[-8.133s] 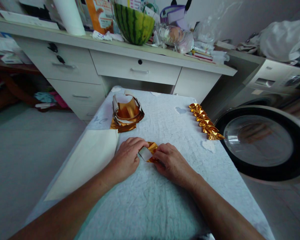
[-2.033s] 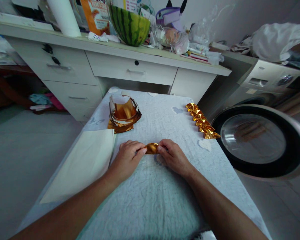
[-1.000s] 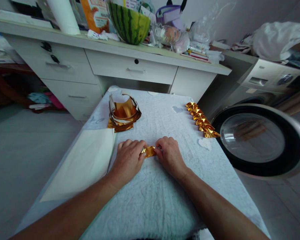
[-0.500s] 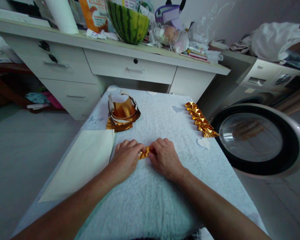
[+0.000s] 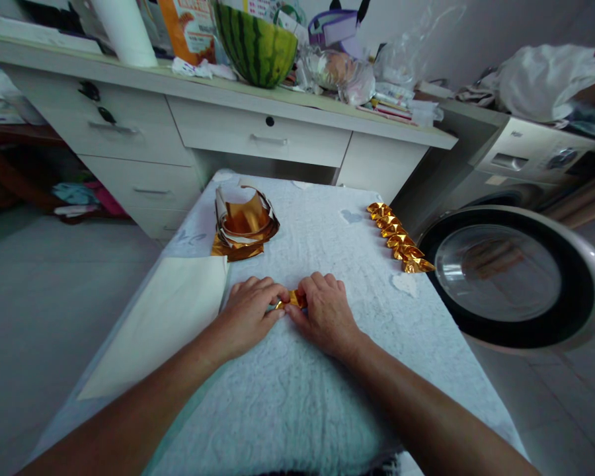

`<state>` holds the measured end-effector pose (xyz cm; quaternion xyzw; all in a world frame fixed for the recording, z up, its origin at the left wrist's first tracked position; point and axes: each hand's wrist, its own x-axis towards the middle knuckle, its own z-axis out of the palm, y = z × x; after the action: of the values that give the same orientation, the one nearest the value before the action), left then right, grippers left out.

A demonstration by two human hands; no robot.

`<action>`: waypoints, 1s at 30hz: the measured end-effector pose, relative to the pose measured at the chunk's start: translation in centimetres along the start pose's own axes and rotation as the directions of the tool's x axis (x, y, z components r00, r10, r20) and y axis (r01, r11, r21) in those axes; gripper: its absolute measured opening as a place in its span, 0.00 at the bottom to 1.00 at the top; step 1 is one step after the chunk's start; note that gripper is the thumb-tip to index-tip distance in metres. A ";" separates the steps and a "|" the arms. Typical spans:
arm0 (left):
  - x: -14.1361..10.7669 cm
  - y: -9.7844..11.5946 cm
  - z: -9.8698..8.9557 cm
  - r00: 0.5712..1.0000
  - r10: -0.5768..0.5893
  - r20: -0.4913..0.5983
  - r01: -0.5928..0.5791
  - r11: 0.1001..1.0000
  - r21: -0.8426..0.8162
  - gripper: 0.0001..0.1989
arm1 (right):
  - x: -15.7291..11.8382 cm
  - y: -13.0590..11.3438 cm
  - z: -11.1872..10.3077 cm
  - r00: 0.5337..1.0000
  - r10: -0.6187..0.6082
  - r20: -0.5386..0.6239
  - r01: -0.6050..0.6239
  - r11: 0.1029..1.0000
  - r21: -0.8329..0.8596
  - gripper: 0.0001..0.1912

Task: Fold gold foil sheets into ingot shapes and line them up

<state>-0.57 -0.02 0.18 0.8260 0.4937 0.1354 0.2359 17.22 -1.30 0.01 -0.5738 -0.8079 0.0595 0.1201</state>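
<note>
A small folded piece of gold foil paper (image 5: 293, 299) lies on the cloth-covered table between my hands. My left hand (image 5: 252, 307) pinches its left end with thumb and fingers. From the other side my right hand (image 5: 324, 307) grips it, the thumb laid along the near edge. The fingers partly hide the piece. Beyond my left hand sits a curled stack of gold foil sheets (image 5: 248, 221). Several folded gold foil ingots (image 5: 399, 238) stand in a slanting row at the table's right edge.
A cream sheet of paper (image 5: 163, 317) lies along the table's left side. Behind the table runs a white desk with drawers (image 5: 258, 135), bearing a cut watermelon (image 5: 255, 46) and clutter. To the right, a washing machine's round door (image 5: 515, 274) hangs open beside the table.
My right thumb has moved left along the near edge of the foil piece, and my left thumb has come down near it. The ingot row and the foil stack are unchanged.
</note>
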 end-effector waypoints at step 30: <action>-0.4 -0.8 -1.1 0.994 0.036 0.099 -0.029 0.996 -0.079 0.21 | -0.6 5.2 -0.4 0.998 0.061 0.026 -0.063 0.995 0.081 0.16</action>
<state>-1.86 0.19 0.69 0.8300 0.4620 0.1164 0.2900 22.23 -0.13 -0.90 -0.5925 -0.7879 0.1030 0.1322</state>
